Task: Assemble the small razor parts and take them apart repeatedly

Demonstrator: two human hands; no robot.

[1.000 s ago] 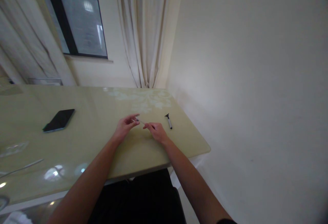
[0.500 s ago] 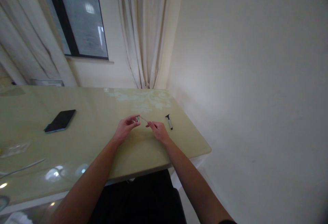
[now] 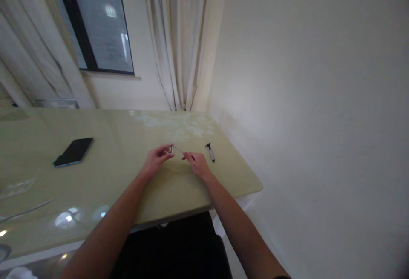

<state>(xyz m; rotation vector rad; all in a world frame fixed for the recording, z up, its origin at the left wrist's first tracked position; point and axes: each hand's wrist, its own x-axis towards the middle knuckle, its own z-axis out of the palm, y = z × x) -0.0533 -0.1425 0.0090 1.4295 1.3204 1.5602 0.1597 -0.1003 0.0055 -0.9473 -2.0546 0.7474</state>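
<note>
Above the pale green table (image 3: 121,185), my left hand (image 3: 157,159) pinches a small flat rectangular piece (image 3: 171,149) between thumb and fingers. My right hand (image 3: 197,163) is closed on the end of a thin stick-like tool (image 3: 179,149), whose far tip meets or nearly meets the top of the small piece. What exactly these two items are is too small to tell. Just right of my right hand, a razor (image 3: 210,152) with a dark head and grey handle lies on the table.
A dark tablet-like object (image 3: 74,151) lies on the left of the table. Clear plastic packaging (image 3: 16,188) and a white cable (image 3: 28,210) are nearer the left edge. A wall (image 3: 303,121) borders the table's right side, with curtains (image 3: 179,40) behind.
The view has shifted very slightly. Both hands keep nearly the same place and the same holds.
</note>
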